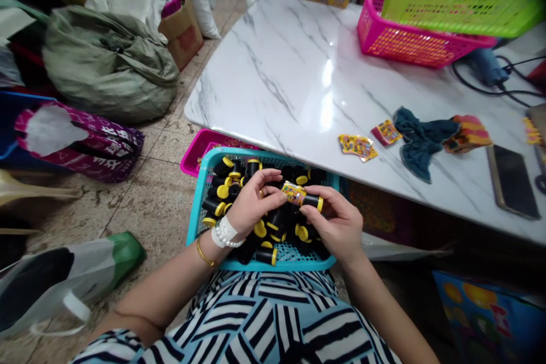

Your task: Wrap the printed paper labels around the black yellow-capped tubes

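Observation:
Over a turquoise basket (194,210) on my lap, both hands meet at one small item. My right hand (336,222) pinches a small black canister with a yellow lid (313,201), held on its side. My left hand (256,205) has its fingertips closed on a colourful yellow label (293,194), which lies against the canister's left end. Whether the label is stuck on there, I cannot tell. Beneath the hands, the basket holds many similar black canisters (267,254) with yellow lids.
On the marble-patterned table (264,74) lie small stacks of labels (358,147), a dark blue cloth (420,142) and a phone (514,181). A pink basket (426,48) with a green basket (460,3) stands at the back right. Sacks (111,68) and bags crowd the floor at left.

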### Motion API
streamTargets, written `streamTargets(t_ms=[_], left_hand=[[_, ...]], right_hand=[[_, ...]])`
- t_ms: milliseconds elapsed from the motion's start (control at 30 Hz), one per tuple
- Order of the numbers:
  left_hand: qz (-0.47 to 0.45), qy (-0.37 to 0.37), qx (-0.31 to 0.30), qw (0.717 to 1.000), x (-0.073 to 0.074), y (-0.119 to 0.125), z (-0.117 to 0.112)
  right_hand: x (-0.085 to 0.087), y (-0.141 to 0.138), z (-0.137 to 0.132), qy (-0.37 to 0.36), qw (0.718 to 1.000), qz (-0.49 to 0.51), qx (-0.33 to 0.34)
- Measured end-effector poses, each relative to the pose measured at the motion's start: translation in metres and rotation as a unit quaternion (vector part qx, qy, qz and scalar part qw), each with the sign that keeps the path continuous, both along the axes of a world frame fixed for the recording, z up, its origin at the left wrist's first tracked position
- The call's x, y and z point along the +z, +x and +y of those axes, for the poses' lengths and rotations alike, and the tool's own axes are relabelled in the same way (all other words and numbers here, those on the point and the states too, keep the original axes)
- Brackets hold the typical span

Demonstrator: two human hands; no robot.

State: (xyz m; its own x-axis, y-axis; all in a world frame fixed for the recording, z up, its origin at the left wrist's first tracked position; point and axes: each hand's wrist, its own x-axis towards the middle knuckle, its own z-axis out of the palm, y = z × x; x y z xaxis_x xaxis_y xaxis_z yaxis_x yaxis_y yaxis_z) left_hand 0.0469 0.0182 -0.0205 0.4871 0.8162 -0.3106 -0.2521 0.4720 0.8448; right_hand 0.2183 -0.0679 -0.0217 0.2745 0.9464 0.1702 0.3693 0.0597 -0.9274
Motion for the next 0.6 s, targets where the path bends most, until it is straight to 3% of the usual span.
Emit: streamTargets(t_ms=[133, 233, 333, 467, 600], left_hand=[[-0.006, 0.103, -0.166, 0.981, 0.036, 0.011, 0.051], [-0.006, 0.216, -0.17, 0.961, 0.064, 0.035, 0.114], [-0.024, 0.24, -0.176, 0.954, 0.08, 0.068, 0.178], [-0.019, 0.236, -0.161, 0.958, 0.073, 0.116, 0.235], [-0.02, 0.23, -0.165, 0.959, 0.049, 0.145, 0.251]], right_hand=[[0.034, 0.016, 0.033, 0.084, 0.995, -0.041, 0.039], [0.062, 0.042, 0.083, 0.122, 0.987, -0.083, 0.061], [0.079, 0.075, 0.149, 0.141, 0.985, -0.059, 0.086], [0.077, 0.112, 0.225, 0.117, 0.989, -0.035, 0.079], [0.055, 0.134, 0.247, 0.101, 0.992, -0.049, 0.055]])
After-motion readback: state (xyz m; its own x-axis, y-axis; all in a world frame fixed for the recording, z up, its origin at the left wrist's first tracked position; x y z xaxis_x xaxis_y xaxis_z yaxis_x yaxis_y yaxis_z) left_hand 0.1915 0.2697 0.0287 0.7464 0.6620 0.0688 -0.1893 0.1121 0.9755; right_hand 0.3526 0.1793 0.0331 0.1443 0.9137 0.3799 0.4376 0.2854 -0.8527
